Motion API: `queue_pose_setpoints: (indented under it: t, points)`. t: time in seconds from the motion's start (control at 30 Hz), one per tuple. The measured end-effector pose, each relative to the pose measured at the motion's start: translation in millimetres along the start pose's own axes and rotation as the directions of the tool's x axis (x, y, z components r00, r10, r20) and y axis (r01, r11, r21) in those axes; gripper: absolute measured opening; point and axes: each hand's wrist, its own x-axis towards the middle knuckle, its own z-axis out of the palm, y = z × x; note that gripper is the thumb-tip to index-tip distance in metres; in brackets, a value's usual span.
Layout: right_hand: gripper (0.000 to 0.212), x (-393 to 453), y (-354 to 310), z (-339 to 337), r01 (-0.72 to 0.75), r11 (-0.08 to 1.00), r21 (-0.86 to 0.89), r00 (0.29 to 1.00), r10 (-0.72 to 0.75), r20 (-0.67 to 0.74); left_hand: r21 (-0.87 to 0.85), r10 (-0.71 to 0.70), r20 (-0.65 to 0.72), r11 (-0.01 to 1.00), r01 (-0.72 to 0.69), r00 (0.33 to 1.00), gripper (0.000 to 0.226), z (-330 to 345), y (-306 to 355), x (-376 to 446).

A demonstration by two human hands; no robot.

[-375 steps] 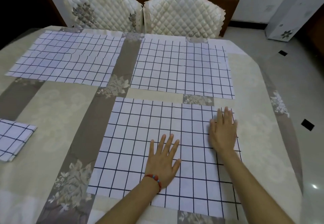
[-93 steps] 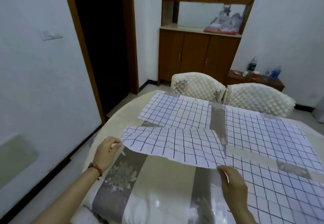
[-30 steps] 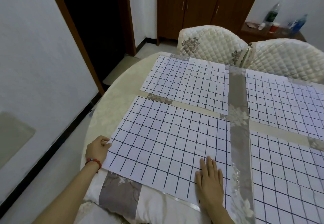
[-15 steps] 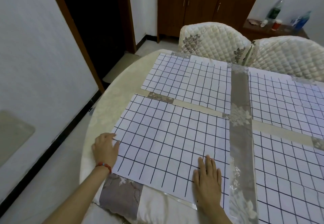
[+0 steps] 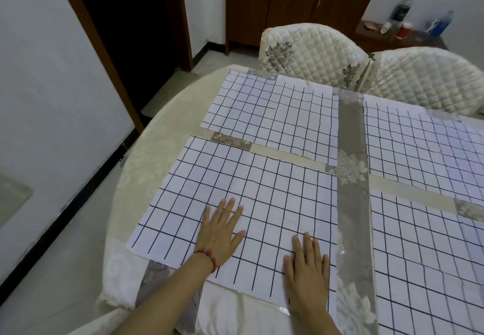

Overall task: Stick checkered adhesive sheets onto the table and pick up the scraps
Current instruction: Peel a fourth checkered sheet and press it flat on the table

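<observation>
A white checkered adhesive sheet (image 5: 251, 196) lies flat on the near left part of the table (image 5: 146, 167). My left hand (image 5: 221, 232) rests palm down on its lower middle, fingers spread. On the sheet's near right corner my right hand (image 5: 307, 269) lies flat too. Neither hand holds anything. Another checkered sheet (image 5: 275, 114) lies behind it. Two more lie to the right, one at the far right (image 5: 424, 146) and one at the near right (image 5: 429, 264). No scraps are visible.
The round table has a beige and grey floral cloth, with a grey strip (image 5: 352, 203) between the sheets. Two quilted chairs (image 5: 311, 51) stand at the far edge. A wall and dark doorway (image 5: 125, 28) lie to the left; bottles stand on a side cabinet (image 5: 403, 30).
My left hand has moved from the sheet's left edge to its lower middle and now lies flat with spread fingers. My right hand stays pressed on the near right corner.
</observation>
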Motion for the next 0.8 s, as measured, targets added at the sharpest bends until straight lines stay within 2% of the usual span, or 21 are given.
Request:
queue_pose_setpoints:
  t: [0.1,0.2,0.3,0.37,0.4,0.43,0.53,0.6,0.63,0.7,0.73,0.77,0.8]
  points:
    - [0.066,20,-16,-4,0.008,0.994,0.109,1.0,-0.006,-0.015,0.005,0.001,-0.05,1.0,-0.001,0.999,0.06,0,2,1]
    - [0.068,61,-57,-2,0.214,0.969,0.119,0.977,-0.215,-0.004,0.005,0.011,-0.099,1.0,-0.01,0.995,0.058,5,2,1]
    - [0.088,105,-98,5,0.474,0.864,0.17,0.84,-0.502,0.206,0.009,0.011,-0.12,1.0,-0.01,0.993,0.06,7,4,4]
    - [0.093,134,-107,11,0.573,0.806,0.149,0.756,-0.59,0.285,0.008,0.022,-0.124,1.0,-0.021,0.992,0.058,9,5,4]
    - [0.093,149,-105,13,0.579,0.807,0.116,0.761,-0.585,0.281,0.011,0.027,-0.128,1.0,-0.026,0.991,0.058,10,4,4]
    - [0.093,164,-100,15,0.544,0.834,0.097,0.795,-0.548,0.26,0.013,0.03,-0.136,1.0,-0.028,0.99,0.059,11,3,5]
    - [0.075,199,-80,9,0.291,0.956,0.03,0.936,-0.291,0.198,0.006,0.03,-0.165,1.0,-0.029,0.986,0.06,12,3,5]
    - [0.063,205,-69,2,0.122,0.992,0.011,0.981,-0.123,0.148,0.007,0.04,-0.168,0.999,-0.039,0.985,0.06,11,3,4]
    - [0.062,199,-68,0,0.117,0.993,0.008,0.989,-0.117,0.084,0.008,0.044,-0.167,0.999,-0.044,0.985,0.06,10,3,4]
    - [0.062,168,-73,2,0.291,0.956,0.03,0.956,-0.292,0.007,0.016,0.042,-0.159,0.999,-0.04,0.986,0.06,10,3,4]
    - [0.062,152,-77,6,0.43,0.902,0.046,0.902,-0.431,0.017,0.022,0.038,-0.153,0.999,-0.035,0.987,0.06,9,3,4]
    - [0.063,137,-76,11,0.547,0.835,0.058,0.83,-0.551,0.085,0.023,0.036,-0.145,0.999,-0.032,0.989,0.06,9,4,4]
    - [0.065,128,-72,13,0.59,0.804,0.076,0.786,-0.594,0.172,0.023,0.035,-0.138,0.999,-0.033,0.99,0.06,9,4,4]
